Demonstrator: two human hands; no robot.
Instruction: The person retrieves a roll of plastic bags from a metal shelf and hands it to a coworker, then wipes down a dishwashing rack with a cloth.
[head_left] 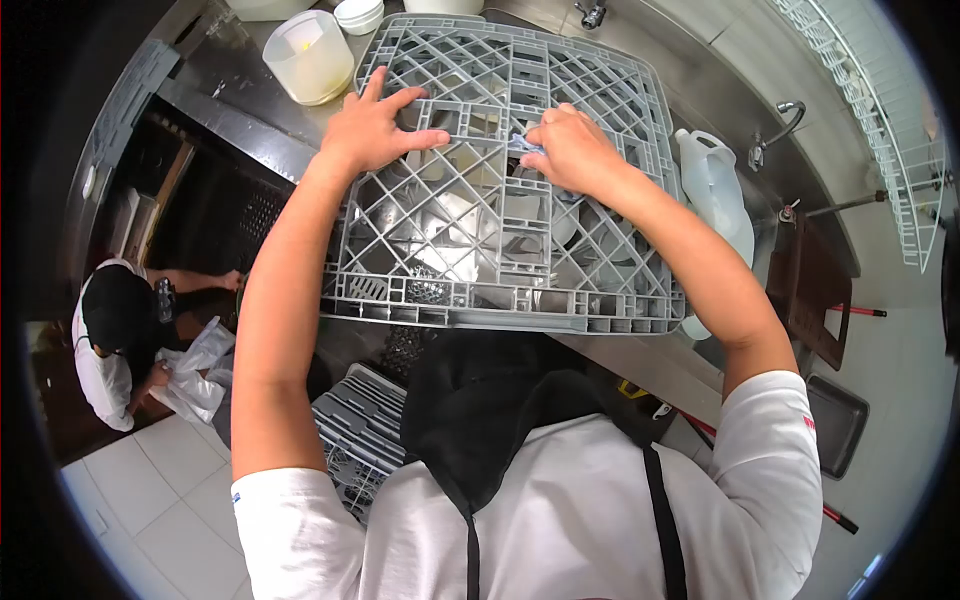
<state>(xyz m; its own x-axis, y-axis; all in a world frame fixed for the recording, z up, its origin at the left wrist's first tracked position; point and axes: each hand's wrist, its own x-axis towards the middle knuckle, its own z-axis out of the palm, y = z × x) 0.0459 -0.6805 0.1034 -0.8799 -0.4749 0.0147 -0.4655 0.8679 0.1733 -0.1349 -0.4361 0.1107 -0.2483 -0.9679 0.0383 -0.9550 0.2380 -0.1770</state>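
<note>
A large grey plastic dishwasher rack (525, 235) lies across the steel sink, its lattice facing up at me. My left hand (375, 128) rests on the upper left part of the lattice with the fingers spread, holding nothing. Over the central bars, my right hand (578, 150) is closed around a crumpled bluish-white cloth (522, 143), which pokes out by the thumb and presses on the rack. Through the lattice openings shiny metal shows, and a slotted utensil (368, 287) appears at the lower left.
A cloudy plastic tub (310, 60) and white bowls (358, 14) stand behind on the left. A translucent jug (715, 185) is at the right, near a tap (778, 133). Another person (120, 335) crouches at lower left with plastic bags. More grey racks (360, 430) sit below.
</note>
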